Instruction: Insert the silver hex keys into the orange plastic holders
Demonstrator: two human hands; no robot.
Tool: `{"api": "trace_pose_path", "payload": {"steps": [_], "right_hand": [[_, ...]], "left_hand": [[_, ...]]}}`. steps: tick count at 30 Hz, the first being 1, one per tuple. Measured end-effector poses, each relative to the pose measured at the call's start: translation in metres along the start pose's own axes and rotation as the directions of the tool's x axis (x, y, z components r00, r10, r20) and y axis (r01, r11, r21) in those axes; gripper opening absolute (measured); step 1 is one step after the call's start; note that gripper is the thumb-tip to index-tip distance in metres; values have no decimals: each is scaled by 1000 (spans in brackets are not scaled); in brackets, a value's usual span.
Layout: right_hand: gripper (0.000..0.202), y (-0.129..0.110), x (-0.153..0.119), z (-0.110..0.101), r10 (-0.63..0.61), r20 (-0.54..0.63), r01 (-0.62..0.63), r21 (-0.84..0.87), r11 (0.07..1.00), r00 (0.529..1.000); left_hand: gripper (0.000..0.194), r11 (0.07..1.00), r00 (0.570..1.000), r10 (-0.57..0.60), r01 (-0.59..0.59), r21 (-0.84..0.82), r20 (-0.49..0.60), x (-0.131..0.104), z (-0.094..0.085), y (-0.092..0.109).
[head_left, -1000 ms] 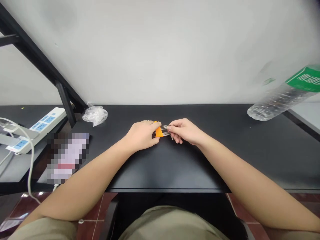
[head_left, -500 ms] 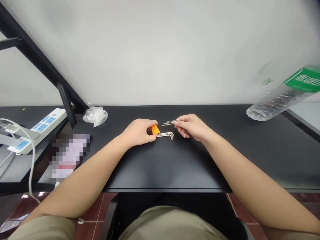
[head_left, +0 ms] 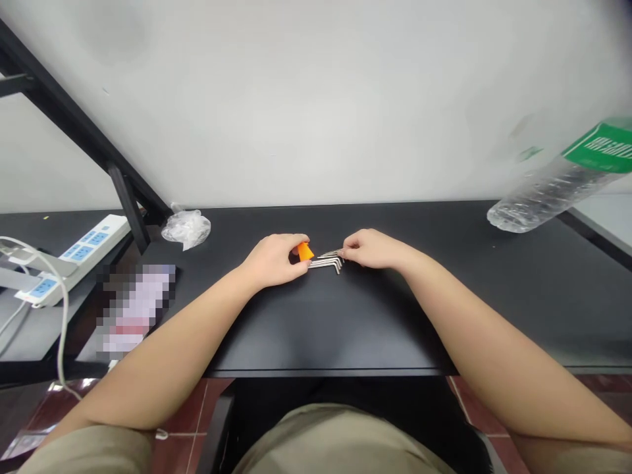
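Near the middle of the black table, my left hand [head_left: 279,261] is closed on an orange holder [head_left: 305,251]. Several L-shaped metal hex keys [head_left: 328,263] stick out to the right from the holder, their bent ends toward me. My right hand [head_left: 368,249] pinches a few thinner metal keys [head_left: 330,254] between thumb and fingers. Their tips point left toward the holder, just beyond the larger keys. Whether the tips touch the holder is too small to tell.
A crumpled clear plastic bag [head_left: 186,228] lies at the back left. Further left are a white power strip [head_left: 81,253] with cables and a blurred flat object [head_left: 141,306]. A clear plastic bottle with a green label [head_left: 548,191] is at the right.
My right hand has moved slightly down and left, bringing the thin keys closer to the larger ones. My left hand still grips the orange holder in nearly the same spot.
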State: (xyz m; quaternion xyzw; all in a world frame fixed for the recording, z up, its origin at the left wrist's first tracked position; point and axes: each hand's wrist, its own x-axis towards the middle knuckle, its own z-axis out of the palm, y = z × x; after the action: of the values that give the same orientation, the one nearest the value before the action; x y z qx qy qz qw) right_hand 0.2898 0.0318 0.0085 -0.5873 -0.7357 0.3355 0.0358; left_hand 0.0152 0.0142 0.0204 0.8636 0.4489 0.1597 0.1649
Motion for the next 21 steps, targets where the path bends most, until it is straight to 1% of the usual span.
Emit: {"api": "trace_pose_path", "payload": {"steps": [4, 5, 7, 8, 10, 11, 12, 14, 16, 18, 21], "right_hand": [[41, 4, -1, -4, 52, 29, -52, -20, 998, 998], [40, 6, -2, -4, 67, 21, -67, -27, 997, 997], [35, 10, -4, -2, 63, -56, -66, -41, 997, 996], [30, 12, -4, -1, 35, -120, -41, -48, 998, 992], [19, 14, -4, 4, -69, -251, 51, -75, 996, 966], [15, 14, -3, 6, -134, -296, 109, -98, 989, 946], [15, 14, -3, 8, -199, -316, 168, -125, 978, 928], [17, 13, -2, 12, -310, -305, 267, -175, 948, 900], [20, 10, -2, 15, -379, -260, 336, -193, 922, 888], [22, 6, -4, 16, -408, -226, 370, -193, 909, 885], [22, 3, -8, 17, -417, -217, 379, -193, 905, 883]], "left_hand": [[43, 1000, 1000, 2, -3, -18, -18, 0, 2, -1], [43, 1000, 1000, 3, -4, -23, -23, 0, 2, -1], [41, 1000, 1000, 8, -9, -27, -30, 0, 2, -1], [40, 1000, 999, 13, -14, -28, -34, 0, 2, -1], [38, 999, 999, 24, -26, -30, -48, 0, 1, -1], [39, 999, 998, 27, -29, -33, -59, 0, 1, -1], [41, 999, 997, 25, -28, -37, -71, 0, 1, 0], [45, 999, 996, 17, -21, -42, -88, 0, 1, 0], [46, 999, 995, 7, -11, -41, -98, 0, 2, 0], [45, 999, 994, -2, -1, -34, -109, 0, 3, 0], [45, 1000, 993, -9, 6, -27, -117, 1, 3, 0]]}}
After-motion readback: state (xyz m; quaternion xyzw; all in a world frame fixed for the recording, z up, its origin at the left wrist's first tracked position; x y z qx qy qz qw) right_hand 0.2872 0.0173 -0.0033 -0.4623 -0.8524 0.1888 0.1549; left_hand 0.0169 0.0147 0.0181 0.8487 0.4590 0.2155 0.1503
